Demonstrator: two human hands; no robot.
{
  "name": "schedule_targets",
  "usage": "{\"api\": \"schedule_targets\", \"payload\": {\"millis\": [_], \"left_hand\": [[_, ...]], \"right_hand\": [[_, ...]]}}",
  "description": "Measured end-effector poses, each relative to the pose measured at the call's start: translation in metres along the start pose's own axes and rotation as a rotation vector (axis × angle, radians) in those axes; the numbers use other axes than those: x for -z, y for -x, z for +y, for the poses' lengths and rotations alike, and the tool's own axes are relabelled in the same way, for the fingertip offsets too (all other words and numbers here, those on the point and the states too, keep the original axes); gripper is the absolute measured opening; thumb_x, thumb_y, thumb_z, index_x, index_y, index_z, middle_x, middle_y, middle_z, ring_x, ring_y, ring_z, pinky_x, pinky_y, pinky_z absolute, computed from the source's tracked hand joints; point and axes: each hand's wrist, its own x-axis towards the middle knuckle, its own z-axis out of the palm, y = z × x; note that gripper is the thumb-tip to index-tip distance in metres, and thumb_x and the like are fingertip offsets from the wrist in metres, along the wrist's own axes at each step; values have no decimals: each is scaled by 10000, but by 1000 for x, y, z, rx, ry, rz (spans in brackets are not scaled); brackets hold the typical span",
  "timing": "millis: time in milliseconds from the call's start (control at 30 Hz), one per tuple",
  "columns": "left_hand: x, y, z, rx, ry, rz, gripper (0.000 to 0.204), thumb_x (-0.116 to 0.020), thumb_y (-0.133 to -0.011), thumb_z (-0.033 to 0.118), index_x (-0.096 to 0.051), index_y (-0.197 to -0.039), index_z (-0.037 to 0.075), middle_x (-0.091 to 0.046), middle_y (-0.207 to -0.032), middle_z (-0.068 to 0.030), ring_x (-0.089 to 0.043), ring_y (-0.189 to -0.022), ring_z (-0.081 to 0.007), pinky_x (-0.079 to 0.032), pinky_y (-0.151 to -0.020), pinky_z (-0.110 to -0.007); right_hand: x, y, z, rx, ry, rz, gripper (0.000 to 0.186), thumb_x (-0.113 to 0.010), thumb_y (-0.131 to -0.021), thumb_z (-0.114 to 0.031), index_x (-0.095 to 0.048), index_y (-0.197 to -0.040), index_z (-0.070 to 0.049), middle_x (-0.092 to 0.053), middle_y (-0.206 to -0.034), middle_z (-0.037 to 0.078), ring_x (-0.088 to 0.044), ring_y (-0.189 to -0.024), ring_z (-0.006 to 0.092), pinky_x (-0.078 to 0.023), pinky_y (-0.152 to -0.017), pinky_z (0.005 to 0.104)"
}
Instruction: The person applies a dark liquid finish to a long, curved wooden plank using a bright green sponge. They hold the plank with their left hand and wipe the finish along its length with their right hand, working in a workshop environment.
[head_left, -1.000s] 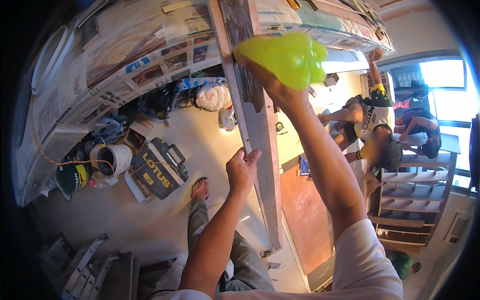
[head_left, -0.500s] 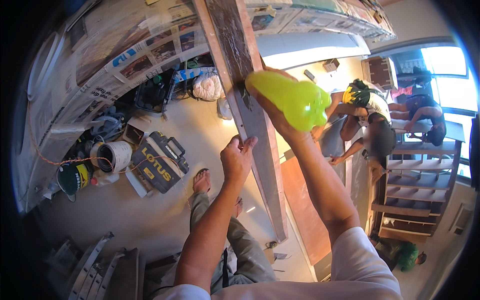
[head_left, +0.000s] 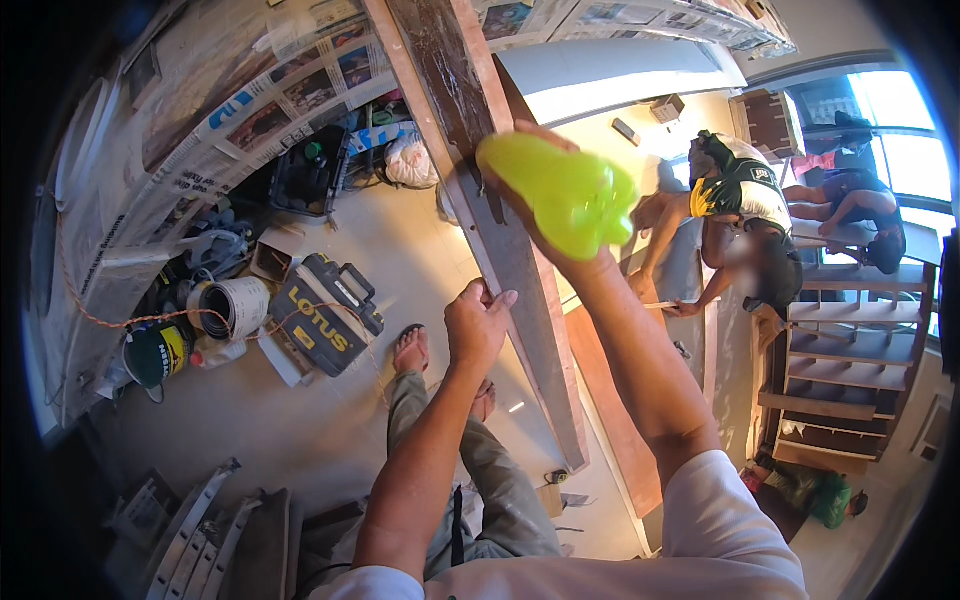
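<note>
A long narrow board runs from the top middle toward me, with a dark wet-looking coating along its upper stretch. My left hand is closed on the board's left edge, thumb on top. My right hand, farther up, grips a translucent yellow-green plastic bottle-like piece with a lobed end, its tip at the dark coating. That piece hides most of the right hand's fingers.
A newspaper-covered structure arches across the upper left. Below lie a toolbox, buckets and bags. A ladder is at lower left. Co-workers bend over work on the right, near a shelving frame.
My right hand and the green piece have moved down along the board toward me. My left hand stays on the edge. The co-workers on the right have shifted posture.
</note>
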Motion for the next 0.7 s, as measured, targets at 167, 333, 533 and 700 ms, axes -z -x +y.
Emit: {"api": "schedule_targets", "payload": {"millis": [167, 333, 533, 700], "left_hand": [[-3, -8, -14, -4, -22, 1, 297, -826, -832, 249, -670, -860, -1, -688, -739, -148, -657, -675, -333, -514, -686, -397], [-2, -5, -11, -52, 34, 5, 306, -822, -832, 247, -656, -800, -7, -696, -718, -158, -632, -617, -290, -508, -642, -404], [6, -5, -6, 22, 33, -56, 285, -807, -843, 258, -692, -912, 6, -730, -819, -155, -695, -740, -334, -538, -722, -405], [-3, -5, -17, -41, 96, -24, 274, -813, -843, 230, -706, -962, 8, -735, -827, -152, -702, -743, -331, -546, -725, -406]], "right_hand": [[11, 88, -15, -203, -360, -91, 439, -738, -866, -46, -656, -1297, -25, -696, -1274, 110, -708, -1062, 191, -564, -914, 283], [2, 56, -17, -359, -554, 53, 458, -752, -880, -42, -637, -1323, -22, -702, -1268, 102, -700, -1089, 177, -573, -915, 291], [10, 52, -28, -250, -313, -13, 558, -797, -863, -34, -570, -1371, -5, -704, -1238, 144, -698, -1108, 224, -561, -963, 335], [15, 76, -18, -174, -322, -135, 573, -797, -867, -2, -543, -1381, 9, -703, -1226, 157, -685, -1139, 240, -556, -984, 353]]}}
